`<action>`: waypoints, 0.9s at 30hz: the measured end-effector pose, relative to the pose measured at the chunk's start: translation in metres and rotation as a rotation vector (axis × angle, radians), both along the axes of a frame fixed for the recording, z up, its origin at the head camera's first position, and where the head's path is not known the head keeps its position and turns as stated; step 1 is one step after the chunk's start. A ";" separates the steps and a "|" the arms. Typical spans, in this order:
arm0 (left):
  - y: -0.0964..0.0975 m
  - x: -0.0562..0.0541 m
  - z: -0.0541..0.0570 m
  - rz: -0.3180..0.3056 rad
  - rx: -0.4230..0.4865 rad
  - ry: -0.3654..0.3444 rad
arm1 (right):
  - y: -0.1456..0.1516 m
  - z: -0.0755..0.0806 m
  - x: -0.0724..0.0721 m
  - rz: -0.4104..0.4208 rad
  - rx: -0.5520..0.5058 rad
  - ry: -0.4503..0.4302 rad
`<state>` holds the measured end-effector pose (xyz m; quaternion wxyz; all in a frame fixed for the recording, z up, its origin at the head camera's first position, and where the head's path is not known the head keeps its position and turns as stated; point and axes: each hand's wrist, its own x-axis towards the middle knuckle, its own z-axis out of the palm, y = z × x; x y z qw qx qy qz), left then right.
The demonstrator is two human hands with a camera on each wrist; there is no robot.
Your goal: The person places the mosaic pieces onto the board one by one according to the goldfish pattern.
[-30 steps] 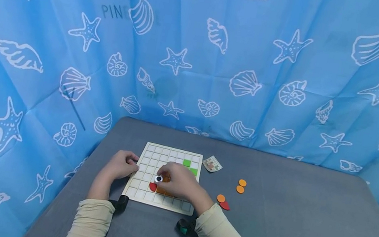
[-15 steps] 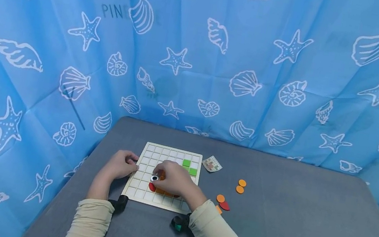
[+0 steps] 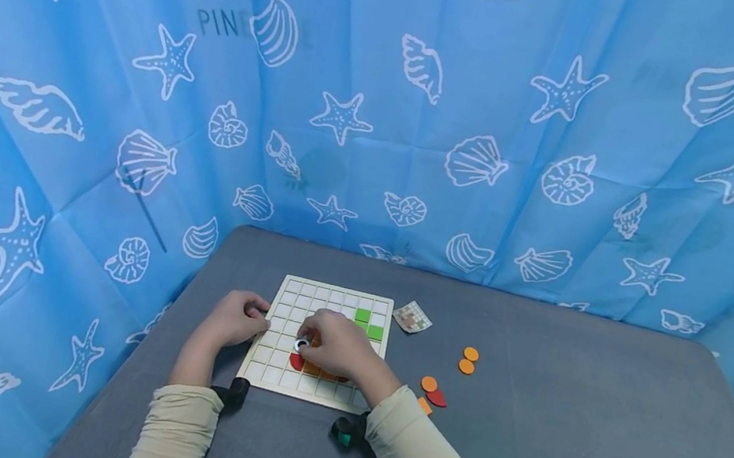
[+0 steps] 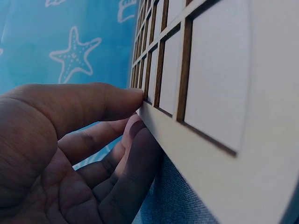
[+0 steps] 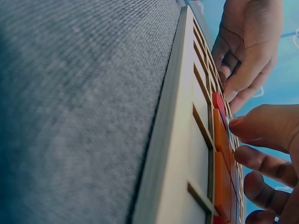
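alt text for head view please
A person's right hand holds a small black and white piece at a pale square gridded board, whose left edge the left hand pinches. Orange discs lie right of the board on grey tabletop.

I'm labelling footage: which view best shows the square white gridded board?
Head view: most of the square white gridded board shows around the right hand. Left wrist: cropped edge and cells; right wrist: steep slant, edge foremost.

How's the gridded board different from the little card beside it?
The gridded board is bigger than the card. The left hand holds the board's left edge; no hand touches the card. The board carries colored pieces; the card shows a colored pattern. Both lie on the gray table.
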<state>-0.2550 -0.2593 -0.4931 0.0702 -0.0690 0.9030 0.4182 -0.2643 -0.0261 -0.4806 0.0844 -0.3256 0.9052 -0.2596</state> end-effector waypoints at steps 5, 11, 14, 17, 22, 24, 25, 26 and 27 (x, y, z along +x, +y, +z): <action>0.000 0.000 0.000 -0.007 0.011 0.006 | 0.005 0.002 0.001 -0.007 -0.027 -0.010; -0.001 0.000 -0.001 -0.006 0.009 0.010 | 0.018 0.009 0.004 0.011 -0.128 -0.062; -0.001 -0.001 -0.001 0.000 0.003 0.010 | 0.029 0.013 0.006 0.020 -0.178 -0.074; -0.001 -0.001 0.000 0.008 -0.002 0.008 | 0.041 0.017 0.009 0.027 -0.214 -0.078; 0.000 0.000 0.000 0.004 0.005 0.009 | 0.064 0.021 0.011 0.025 -0.236 -0.063; 0.000 0.001 0.000 0.004 0.002 0.009 | 0.074 0.022 0.013 0.011 -0.229 -0.050; 0.000 0.001 0.000 0.005 -0.001 0.009 | 0.079 0.023 0.014 0.000 -0.225 -0.047; 0.000 0.001 0.000 0.006 -0.004 0.010 | 0.084 0.024 0.014 -0.012 -0.221 -0.042; 0.000 0.001 0.000 0.007 -0.009 0.010 | 0.090 0.024 0.015 -0.026 -0.218 -0.040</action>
